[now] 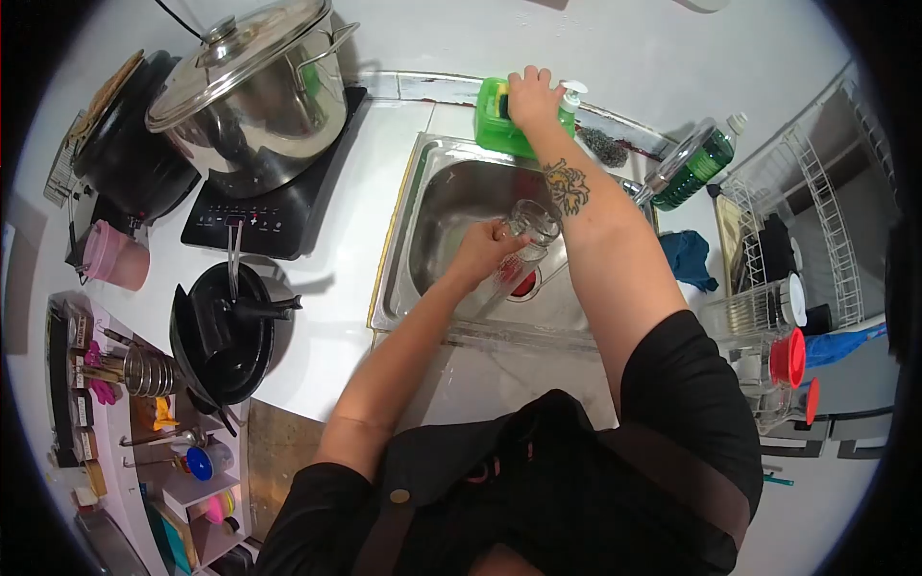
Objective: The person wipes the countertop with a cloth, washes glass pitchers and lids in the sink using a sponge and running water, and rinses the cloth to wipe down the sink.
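Observation:
My left hand (485, 252) is closed round a clear glass jar (534, 223), tilted over the steel sink (437, 206). Part of the jar is hard to make out against the metal. At the back of the sink, my right hand (534, 96) reaches into a green caddy (490, 130). Its fingers curl by a yellow and dark sponge (501, 96), which they seem to grip; the hand partly hides it. Just right of that hand stands a soap dispenser (573, 94) with a white pump.
A scouring pad (603, 148), faucet (658, 180) and green bottle (706, 161) stand behind the sink's right side. Left are a large steel pot (259, 106) on an induction cooker (279, 216) and black pans (226, 336). A dish rack (831, 202) is at right.

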Available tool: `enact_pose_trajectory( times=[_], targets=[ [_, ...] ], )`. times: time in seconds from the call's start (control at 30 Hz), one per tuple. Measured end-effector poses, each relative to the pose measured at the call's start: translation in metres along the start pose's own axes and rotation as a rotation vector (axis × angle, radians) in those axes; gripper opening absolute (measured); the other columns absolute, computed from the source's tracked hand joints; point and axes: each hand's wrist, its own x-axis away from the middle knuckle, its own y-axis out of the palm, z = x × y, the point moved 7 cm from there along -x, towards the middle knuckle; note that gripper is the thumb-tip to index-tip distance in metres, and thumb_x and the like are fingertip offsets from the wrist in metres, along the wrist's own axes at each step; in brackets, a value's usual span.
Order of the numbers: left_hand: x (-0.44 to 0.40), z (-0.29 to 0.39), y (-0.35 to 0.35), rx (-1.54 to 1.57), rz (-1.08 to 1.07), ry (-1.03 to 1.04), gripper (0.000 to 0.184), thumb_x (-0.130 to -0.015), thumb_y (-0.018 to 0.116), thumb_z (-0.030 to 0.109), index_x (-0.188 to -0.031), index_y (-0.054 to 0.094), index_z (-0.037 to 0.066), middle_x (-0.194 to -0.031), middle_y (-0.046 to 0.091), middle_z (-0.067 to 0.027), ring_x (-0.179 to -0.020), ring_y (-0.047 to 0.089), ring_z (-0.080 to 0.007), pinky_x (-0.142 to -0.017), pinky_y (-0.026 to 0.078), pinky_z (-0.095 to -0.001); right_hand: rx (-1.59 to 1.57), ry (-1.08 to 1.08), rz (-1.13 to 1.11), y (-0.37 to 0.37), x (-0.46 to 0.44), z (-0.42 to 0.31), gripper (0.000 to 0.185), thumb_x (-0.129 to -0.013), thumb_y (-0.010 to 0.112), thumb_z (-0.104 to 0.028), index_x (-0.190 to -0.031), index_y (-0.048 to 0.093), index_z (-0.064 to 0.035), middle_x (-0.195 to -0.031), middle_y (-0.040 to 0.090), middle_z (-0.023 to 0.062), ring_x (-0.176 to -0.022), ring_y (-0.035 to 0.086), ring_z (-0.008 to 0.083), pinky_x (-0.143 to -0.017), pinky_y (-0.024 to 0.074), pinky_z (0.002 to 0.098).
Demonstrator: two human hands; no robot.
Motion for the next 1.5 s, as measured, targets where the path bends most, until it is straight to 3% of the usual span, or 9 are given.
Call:
enact_pose_trajectory(
  times=[0.27,0.57,0.8,0.9,1.0,1.13,1.2,1.3,1.5],
  targets=[
    [-0.002,0.007,-0.001,0.368,0.166,-0.018,0.041,-0.081,0.057,0.042,-0.062,0.049,0.007,-0.052,0.043,0.0000,-0.043,0.042,-0.0088,-0.039,0.032,-0.0236,-0.731,-0.054,0.262,-0.092,0.061,-0.002,0.039,-0.078,0.052,-0.007,-0.116,0.044,-0.0085,-0.107,0.055,0.0174,-0.101,0.053,0.0321,-0.085,0.0425,0.0344],
    [0.000,0.002,0.022,0.693,0.333,-0.125,0.045,-0.086,0.042,0.047,-0.057,0.040,0.013,-0.047,0.035,0.0028,-0.036,0.032,-0.0093,-0.034,0.025,-0.0220,-0.561,0.101,0.227,-0.030,0.209,0.050,0.034,-0.086,0.049,-0.025,-0.114,0.053,-0.0078,-0.104,0.052,0.0206,-0.097,0.049,0.0327,-0.085,0.0397,0.0345],
    [-0.003,0.013,0.045,0.640,0.187,-0.119,0.044,-0.087,0.037,0.044,-0.054,0.035,0.014,-0.045,0.031,0.0022,-0.035,0.026,-0.0119,-0.038,0.026,-0.0267,-1.023,0.580,0.046,0.022,0.211,0.107,0.041,-0.085,0.045,-0.041,-0.100,0.061,-0.0052,-0.086,0.056,0.0253,-0.088,0.053,0.0379,-0.077,0.0403,0.0425],
    [-0.004,0.009,0.059,0.567,0.119,-0.142,0.044,-0.087,0.040,0.043,-0.054,0.035,0.014,-0.044,0.030,0.0023,-0.035,0.026,-0.0113,-0.037,0.026,-0.0262,-0.884,0.289,0.641,-0.024,0.233,0.103,0.044,-0.085,0.046,-0.041,-0.108,0.055,-0.0030,-0.089,0.057,0.0223,-0.080,0.056,0.0379,-0.075,0.0429,0.0428],
    [-0.007,0.017,0.073,0.296,-0.027,-0.032,0.041,-0.086,0.047,0.039,-0.055,0.039,0.013,-0.044,0.032,0.0022,-0.035,0.028,-0.0098,-0.037,0.027,-0.0264,-2.159,0.880,-0.526,0.062,0.226,0.125,0.046,-0.083,0.049,-0.047,-0.106,0.055,-0.0075,-0.091,0.059,0.0123,-0.074,0.058,0.0302,-0.070,0.0470,0.0423],
    [-0.013,0.020,0.092,-0.111,-0.250,0.027,0.034,-0.081,0.061,0.031,-0.060,0.050,0.006,-0.047,0.039,0.0014,-0.040,0.036,-0.0098,-0.042,0.033,-0.0284,-1.651,0.655,-1.000,0.046,0.242,0.150,0.040,-0.082,0.051,-0.045,-0.105,0.057,-0.0130,-0.093,0.061,0.0060,-0.074,0.059,0.0195,-0.063,0.0497,0.0374],
    [-0.017,0.017,0.103,-0.226,-0.305,0.145,0.034,-0.079,0.063,0.031,-0.062,0.051,0.004,-0.049,0.041,0.0009,-0.044,0.039,-0.0108,-0.044,0.034,-0.0286,-1.523,0.711,-1.006,0.045,0.241,0.151,0.041,-0.081,0.053,-0.044,-0.106,0.058,-0.0120,-0.092,0.062,0.0049,-0.078,0.059,0.0175,-0.063,0.0488,0.0338],
    [-0.004,0.021,0.129,-0.464,-0.397,0.323,0.037,-0.075,0.067,0.032,-0.063,0.051,0.001,-0.053,0.044,-0.0002,-0.050,0.043,-0.0121,-0.048,0.035,-0.0288,-1.184,0.041,-1.071,0.030,0.213,0.119,0.040,-0.077,0.062,-0.029,-0.109,0.058,-0.0056,-0.097,0.061,0.0064,-0.082,0.056,0.0147,-0.076,0.0431,0.0248],
    [0.003,0.027,0.125,-0.317,-0.350,0.340,0.032,-0.073,0.069,0.028,-0.066,0.048,0.004,-0.060,0.047,0.0002,-0.053,0.043,-0.0111,-0.048,0.033,-0.0274,-1.214,0.125,-0.968,0.024,0.189,0.075,0.038,-0.069,0.061,-0.012,-0.107,0.060,-0.0072,-0.091,0.060,0.0064,-0.078,0.056,0.0150,-0.069,0.0459,0.0269]
  ],
)
